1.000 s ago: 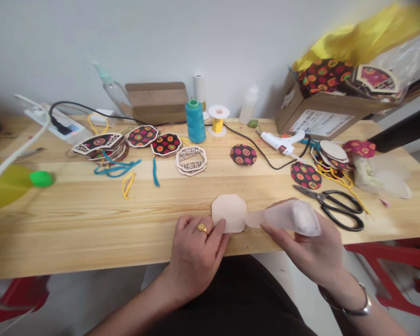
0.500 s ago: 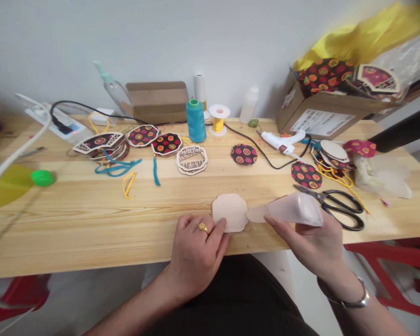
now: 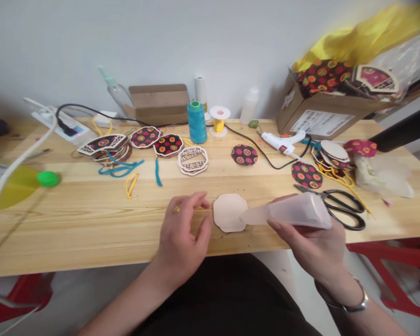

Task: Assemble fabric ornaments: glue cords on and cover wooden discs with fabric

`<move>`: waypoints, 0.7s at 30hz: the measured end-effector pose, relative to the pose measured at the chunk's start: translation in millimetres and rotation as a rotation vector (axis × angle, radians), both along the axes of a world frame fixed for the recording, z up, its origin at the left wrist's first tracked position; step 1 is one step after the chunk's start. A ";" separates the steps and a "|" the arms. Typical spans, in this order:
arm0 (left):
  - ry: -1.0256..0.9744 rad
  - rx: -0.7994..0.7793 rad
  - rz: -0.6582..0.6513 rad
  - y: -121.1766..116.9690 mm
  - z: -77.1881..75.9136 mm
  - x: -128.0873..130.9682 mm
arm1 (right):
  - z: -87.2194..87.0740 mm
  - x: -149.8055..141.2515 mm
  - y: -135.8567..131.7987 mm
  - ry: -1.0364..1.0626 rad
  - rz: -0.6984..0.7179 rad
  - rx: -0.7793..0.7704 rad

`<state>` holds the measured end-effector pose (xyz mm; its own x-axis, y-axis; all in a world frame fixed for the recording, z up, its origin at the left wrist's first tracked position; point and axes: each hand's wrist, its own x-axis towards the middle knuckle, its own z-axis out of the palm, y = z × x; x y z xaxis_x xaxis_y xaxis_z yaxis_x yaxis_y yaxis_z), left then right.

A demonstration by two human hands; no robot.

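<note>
A pale wooden plaque [image 3: 229,211] with a scalloped outline lies flat near the table's front edge. My right hand [image 3: 317,242] is wrapped round a translucent squeeze bottle [image 3: 294,212], tipped on its side with its nozzle over the plaque's right edge. Just left of the plaque, my left hand [image 3: 184,228] hovers with thumb and fingers apart, holding nothing and wearing a gold ring. Behind them lie a lattice-cut wooden piece [image 3: 192,160] and a patterned fabric piece [image 3: 244,154]. Black-handled scissors [image 3: 343,203] rest beyond my right hand.
A white glue gun [image 3: 283,141] with a black cord lies at the back right, before a cardboard box [image 3: 318,114] full of fabric. Teal thread [image 3: 197,123] and a yellow spool [image 3: 219,121] stand mid-back. Finished fabric ornaments [image 3: 168,145] lie left, near a power strip [image 3: 65,128].
My left hand has let go of the plaque and moved left, its fingers opening. The bottle's nozzle has shifted slightly left, over the plaque's edge.
</note>
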<state>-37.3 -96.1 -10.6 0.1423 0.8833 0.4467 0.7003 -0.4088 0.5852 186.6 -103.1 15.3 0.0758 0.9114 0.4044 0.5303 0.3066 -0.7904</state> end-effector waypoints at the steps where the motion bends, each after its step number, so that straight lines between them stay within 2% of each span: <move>1: -0.027 -0.036 0.004 2.7 1.7 -1.8 | -0.7 -1.0 0.0 0.005 0.006 -0.005; 4: -0.029 -0.107 -0.061 8.3 2.8 -3.4 | -3.2 -4.5 -1.4 0.013 0.041 -0.039; 9: 0.006 -0.137 -0.165 8.0 -1.2 1.4 | -4.7 -11.1 -5.7 0.024 0.134 -0.113; 15: 0.049 -0.169 -0.183 0.9 -6.1 3.1 | -6.0 -17.3 -8.3 0.034 0.179 -0.163; 21: 0.071 -0.144 -0.174 -1.4 -9.7 3.2 | -4.5 -24.3 -6.4 -0.004 0.206 -0.104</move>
